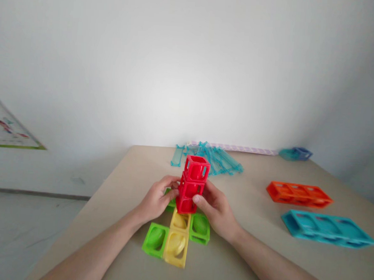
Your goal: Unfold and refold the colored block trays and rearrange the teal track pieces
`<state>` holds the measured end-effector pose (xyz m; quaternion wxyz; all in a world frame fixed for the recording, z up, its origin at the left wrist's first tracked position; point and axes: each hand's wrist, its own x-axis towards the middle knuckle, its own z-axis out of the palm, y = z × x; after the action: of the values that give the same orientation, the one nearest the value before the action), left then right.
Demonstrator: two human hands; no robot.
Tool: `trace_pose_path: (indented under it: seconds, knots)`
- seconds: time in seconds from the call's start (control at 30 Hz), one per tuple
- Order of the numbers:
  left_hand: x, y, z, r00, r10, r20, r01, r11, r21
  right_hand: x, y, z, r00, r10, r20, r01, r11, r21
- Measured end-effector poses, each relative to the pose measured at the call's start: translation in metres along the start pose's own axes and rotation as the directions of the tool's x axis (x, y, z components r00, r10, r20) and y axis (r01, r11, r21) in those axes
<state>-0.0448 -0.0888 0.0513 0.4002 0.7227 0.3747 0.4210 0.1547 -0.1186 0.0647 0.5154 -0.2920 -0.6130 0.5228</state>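
Both my hands grip a red stack of hollow cube blocks [193, 187], which stands upright at the middle of the view. My left hand [158, 199] closes on its left side, thumb toward the stack. On the right side, my right hand [216, 207] has its thumb on the front of a lower cube. Just below the stack are joined yellow blocks [176, 247], with a green block [155, 239] on the left and another green block [199, 228] on the right. More green shows behind my left fingers. Whether the red stack touches the yellow blocks I cannot tell.
Translucent teal track pieces [219, 159] lie piled at the table's back, before a purple-white strip [237, 148]. To the right lie an orange block row [299, 194] and a teal block row [329, 229]. A blue block [303, 154] sits in the far right corner.
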Motion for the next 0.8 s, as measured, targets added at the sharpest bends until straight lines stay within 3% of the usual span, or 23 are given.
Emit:
trace_pose_path:
  seconds: [0.2, 0.37, 0.67, 0.8]
  knots:
    - [-0.003, 0.007, -0.001, 0.999, 0.027, 0.019, -0.026, 0.998, -0.054, -0.001, 0.005, -0.001, 0.999, 0.015, -0.028, -0.014, 1.0, 0.027]
    - [-0.004, 0.016, 0.003, 0.998, -0.024, -0.054, 0.024, 1.0, 0.001, -0.001, 0.006, 0.0, 0.999, 0.02, -0.028, -0.019, 0.999, 0.038]
    - [-0.005, 0.016, 0.005, 0.996, 0.048, -0.076, -0.046, 0.999, 0.021, -0.003, 0.003, 0.003, 0.996, -0.047, -0.075, 0.046, 0.999, -0.027]
    - [-0.006, 0.01, 0.008, 0.99, 0.108, -0.091, -0.114, 0.991, -0.063, -0.004, 0.004, 0.003, 0.995, -0.088, -0.044, 0.083, 0.991, -0.106]
